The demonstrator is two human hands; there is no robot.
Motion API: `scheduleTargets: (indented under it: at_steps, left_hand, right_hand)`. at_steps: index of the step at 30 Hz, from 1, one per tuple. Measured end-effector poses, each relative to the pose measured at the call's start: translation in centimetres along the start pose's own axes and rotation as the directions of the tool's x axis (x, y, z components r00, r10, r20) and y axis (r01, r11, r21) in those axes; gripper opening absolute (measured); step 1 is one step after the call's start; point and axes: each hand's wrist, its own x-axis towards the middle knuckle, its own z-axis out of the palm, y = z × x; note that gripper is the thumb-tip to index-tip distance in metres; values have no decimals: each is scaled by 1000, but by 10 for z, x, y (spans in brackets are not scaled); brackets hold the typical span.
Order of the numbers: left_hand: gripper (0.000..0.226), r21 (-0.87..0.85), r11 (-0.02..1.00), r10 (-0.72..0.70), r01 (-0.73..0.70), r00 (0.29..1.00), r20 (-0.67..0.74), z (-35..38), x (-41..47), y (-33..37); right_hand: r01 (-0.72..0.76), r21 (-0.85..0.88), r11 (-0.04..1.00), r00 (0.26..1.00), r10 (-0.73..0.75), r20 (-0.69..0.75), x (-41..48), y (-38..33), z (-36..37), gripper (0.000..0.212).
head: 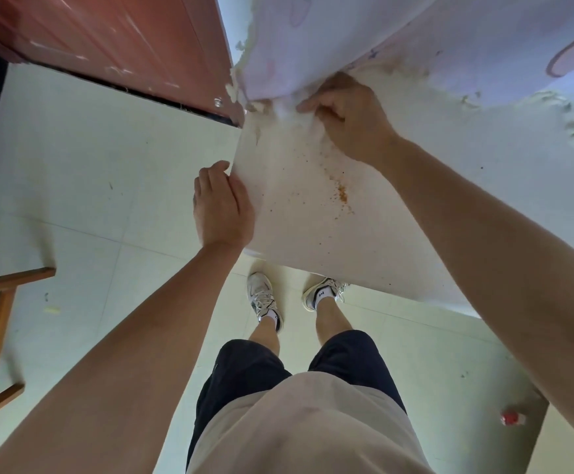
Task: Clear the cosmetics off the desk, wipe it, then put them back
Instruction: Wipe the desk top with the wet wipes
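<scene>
The left hand (pixel 222 206) is lying flat on the desk's (pixel 312 227) left edge, fingers straight and together. The right hand (pixel 347 121) is pinching a white wad (pixel 283 111) with curled fingers at the desk's far corner, under the peeling lilac cover (pixel 347 35). An M-like mark is showing on the right sock (pixel 321 295).

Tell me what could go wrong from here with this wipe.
1. The orange crumbs lie on the desk; wiping may push them over its edge onto the floor.
2. The right hand pinches a white wad beside the ragged lavender covering; rubbing there might tear it further.
</scene>
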Motion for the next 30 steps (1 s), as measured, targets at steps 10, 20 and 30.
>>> scheduleTargets:
  at_steps: [10, 20, 30]
  left_hand:
    - [34, 45, 999, 10, -9, 1000, -20, 0, -2, -2]
    - [36, 67, 997, 36, -40, 998, 58, -18, 0, -8]
    - [43, 13, 994, -110, 109, 991, 71, -22, -12, -2]
  right_hand:
    - [-213, -151, 965, 966, 186, -178, -10, -6, 29, 40]
    - [-463, 184, 867, 782, 497, -375, -69, 46, -19, 41]
    - [-335, -20, 942, 925, 325, -197, -53, -1, 29, 45]
